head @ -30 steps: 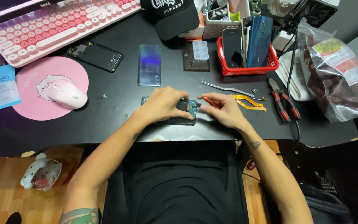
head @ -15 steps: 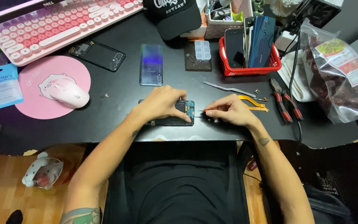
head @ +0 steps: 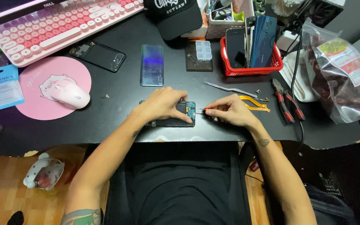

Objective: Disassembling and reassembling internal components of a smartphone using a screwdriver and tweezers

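While the opened phone point(head: 176, 114) is pinned flat near the lower middle of the black desk point(head: 105, 121), it is covered by the left hand point(head: 163, 104), whose fingers are spread and pressed over its back, the exposed circuit end showing at the right edge. A thin screwdriver point(head: 201, 109) with an orange grip is pinched shut between thumb and fingertips of the right hand point(head: 230, 110), its tip meeting the phone's right end.

A slip of the tip could be expected if the pinning hand lets the phone slide on the smooth desk; a scratched board or a lost screw would probably follow, since tiny loose screws point(head: 258, 91) are already seen lying bare on the dark surface.

Across the desk, from large to small, are seen a pink keyboard point(head: 59, 25) at upper left, a black cap point(head: 173, 16) at top, a red basket point(head: 251, 68) of phones at upper right, a round pink mouse pad point(head: 30, 104), a blue back cover point(head: 152, 64), red-handled pliers point(head: 286, 104), tweezers point(head: 230, 88) and an orange flex cable point(head: 255, 104). Wooden flooring shows at lower left.
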